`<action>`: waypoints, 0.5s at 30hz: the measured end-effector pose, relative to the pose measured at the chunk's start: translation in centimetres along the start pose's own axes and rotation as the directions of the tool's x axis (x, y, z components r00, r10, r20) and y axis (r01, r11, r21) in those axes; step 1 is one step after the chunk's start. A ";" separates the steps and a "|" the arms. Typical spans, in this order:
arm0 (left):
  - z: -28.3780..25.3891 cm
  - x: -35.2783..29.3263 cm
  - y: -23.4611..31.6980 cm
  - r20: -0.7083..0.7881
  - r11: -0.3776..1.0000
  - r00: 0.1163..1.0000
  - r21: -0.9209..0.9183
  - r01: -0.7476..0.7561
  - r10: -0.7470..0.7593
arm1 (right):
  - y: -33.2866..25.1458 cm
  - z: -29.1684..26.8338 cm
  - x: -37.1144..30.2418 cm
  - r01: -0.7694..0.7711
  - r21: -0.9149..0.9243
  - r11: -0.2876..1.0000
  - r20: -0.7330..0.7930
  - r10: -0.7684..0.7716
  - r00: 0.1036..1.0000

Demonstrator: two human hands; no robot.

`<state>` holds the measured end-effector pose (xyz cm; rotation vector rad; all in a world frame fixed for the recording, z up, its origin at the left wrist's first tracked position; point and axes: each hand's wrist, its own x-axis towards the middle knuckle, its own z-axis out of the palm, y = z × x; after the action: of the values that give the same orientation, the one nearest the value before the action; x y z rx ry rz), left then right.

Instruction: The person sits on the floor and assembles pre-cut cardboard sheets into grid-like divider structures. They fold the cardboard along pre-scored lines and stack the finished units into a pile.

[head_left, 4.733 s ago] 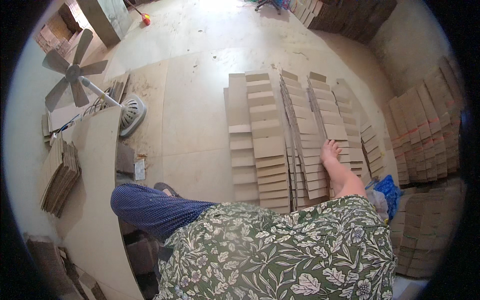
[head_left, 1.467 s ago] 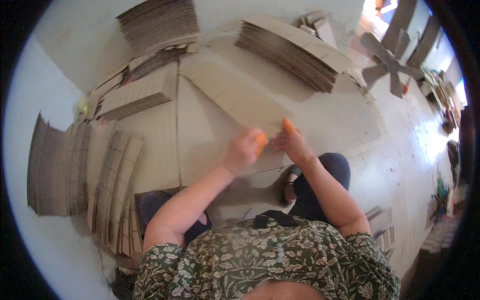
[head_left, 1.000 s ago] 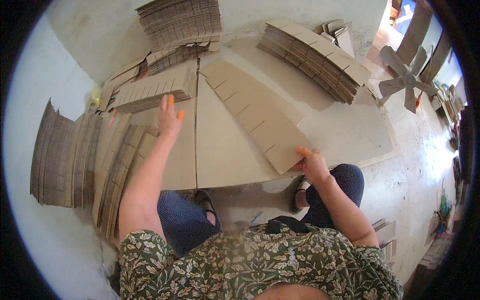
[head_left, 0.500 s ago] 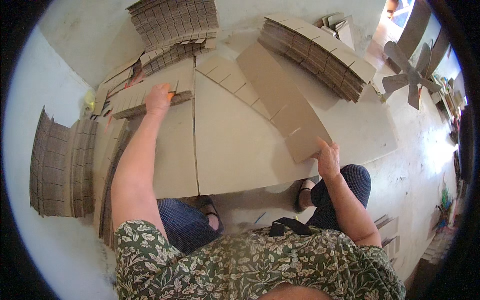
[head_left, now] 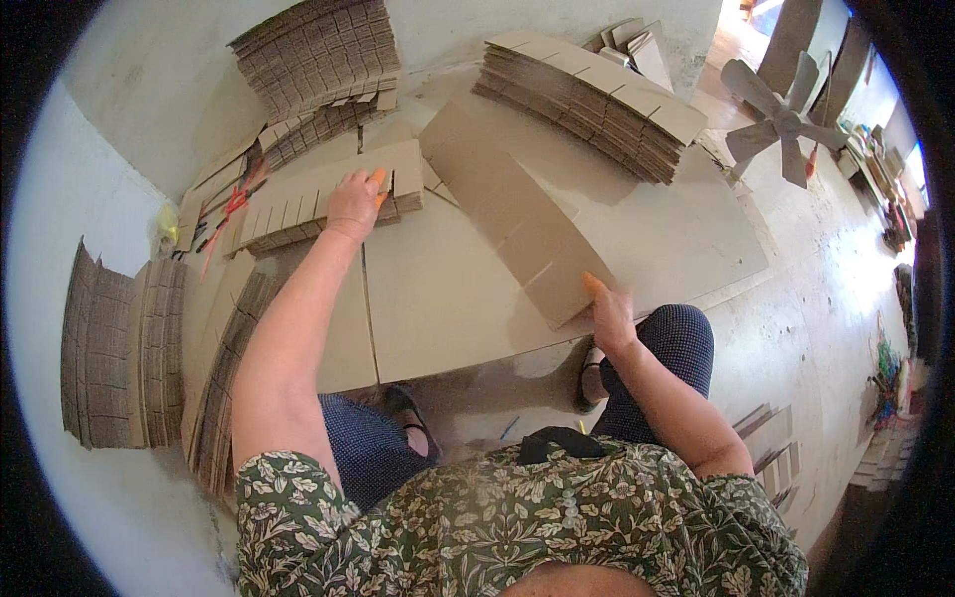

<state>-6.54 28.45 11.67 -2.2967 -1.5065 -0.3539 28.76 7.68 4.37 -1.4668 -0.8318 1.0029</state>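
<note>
My left hand (head_left: 356,207), with an orange cover on a fingertip, is closed over the near edge of a low pile of slotted cardboard strips (head_left: 290,207) left of the middle of the table. In my right hand (head_left: 614,316), its thumb also orange-tipped, is the near end of a long brown cardboard strip (head_left: 507,214). That strip slants from far left to near right across the tabletop, and slots show in its lower half. Another slotted strip (head_left: 438,185) peeks out between the pile and the long strip, mostly hidden.
A tall stack of slotted cardboard (head_left: 597,104) lies at the back right; another (head_left: 316,60) stands at the back left. More cardboard stacks (head_left: 119,348) line the left wall. Red-handled scissors (head_left: 235,202) lie left of the pile. A fan (head_left: 786,123) stands beyond the right edge.
My left hand and the strips under it have moved right, across the table's seam. The long strip in my right hand has shifted slightly left. The whole view has swung a little.
</note>
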 end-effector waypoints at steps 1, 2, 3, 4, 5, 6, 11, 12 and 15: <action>-0.3 0.5 0.0 0.053 1.000 0.999 -0.018 -0.004 0.005 | -0.2 0.3 0.0 -0.001 -0.151 0.989 -0.014 -0.002 1.000; -0.6 1.1 0.0 0.105 0.999 0.994 -0.035 -0.006 0.010 | -1.3 0.4 0.3 -0.129 0.046 0.991 0.006 0.129 0.992; -0.9 1.6 -0.1 0.157 0.999 0.987 -0.052 -0.008 0.016 | -1.4 0.3 0.9 -0.105 0.104 0.989 0.021 0.103 0.994; -1.3 2.3 -0.8 0.181 0.979 0.982 -0.185 0.081 -0.047 | -1.4 0.4 1.5 -0.081 0.166 0.983 0.042 0.075 0.996; -1.6 2.9 -1.5 0.213 0.934 0.971 -0.313 0.173 -0.108 | -1.3 0.4 1.9 -0.059 0.226 0.972 0.061 0.046 0.997; -1.7 3.4 -2.0 0.253 0.863 0.954 -0.431 0.262 -0.163 | -1.5 0.2 2.1 -0.062 0.220 0.974 0.056 0.051 0.997; -5.3 5.2 -0.2 0.170 0.947 0.975 -0.263 0.183 -0.141 | -1.2 0.0 1.9 -0.011 0.331 0.943 -0.008 0.015 1.000; -5.8 5.3 0.8 0.185 0.948 0.976 -0.276 0.160 -0.111 | -1.3 -0.2 1.6 0.021 0.312 0.950 -0.003 -0.022 1.000; -4.6 5.4 -1.1 0.278 0.687 0.947 -0.658 0.309 -0.161 | -2.8 0.0 0.3 0.119 0.260 0.958 0.020 -0.128 0.992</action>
<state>-5.42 31.31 18.18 -2.7497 -2.0499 -0.9357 28.95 8.30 7.06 -1.1638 -0.7772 1.0054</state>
